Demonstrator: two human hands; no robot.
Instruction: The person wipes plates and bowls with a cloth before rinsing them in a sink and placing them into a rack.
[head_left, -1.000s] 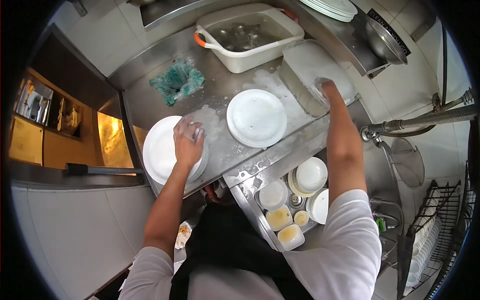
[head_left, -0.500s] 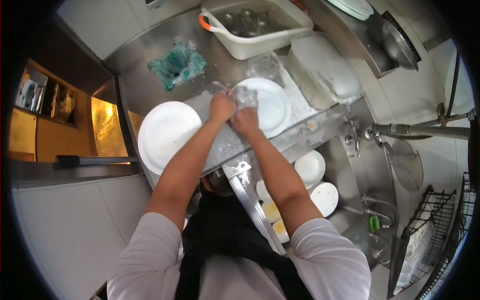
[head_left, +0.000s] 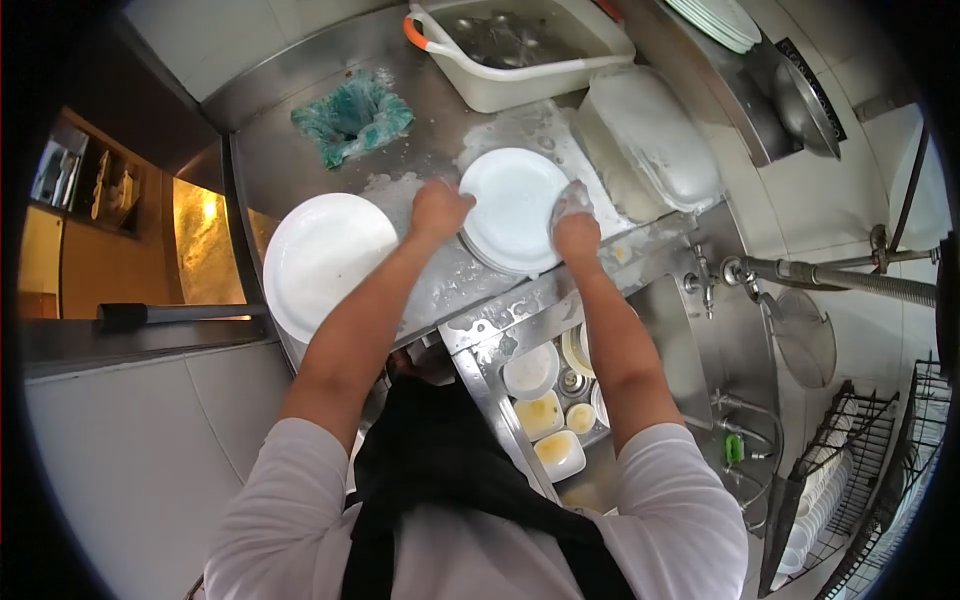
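A stack of white plates [head_left: 512, 210] sits on the wet, soapy steel counter in front of me. My left hand [head_left: 440, 208] is closed at the left rim of the top plate. At the opposite rim, my right hand [head_left: 577, 232] is closed around a whitish, foamy sponge [head_left: 572, 200], pressed to the plate's edge; its exact kind is blurred by suds. Left of my left forearm lies a larger white plate [head_left: 325, 255] with small specks on it.
A crumpled green plastic bag [head_left: 352, 118] lies at the back left. Behind are a white tub [head_left: 490, 90] of murky water with utensils and a cloudy plastic container [head_left: 650, 140]. Dirty bowls [head_left: 558, 455] fill part of the sink [head_left: 665, 335], near taps and a dish rack [head_left: 835, 480].
My hands have moved apart: the right went to the plate's right rim with the sponge, the left stays at the left rim. The plate's face is now uncovered.
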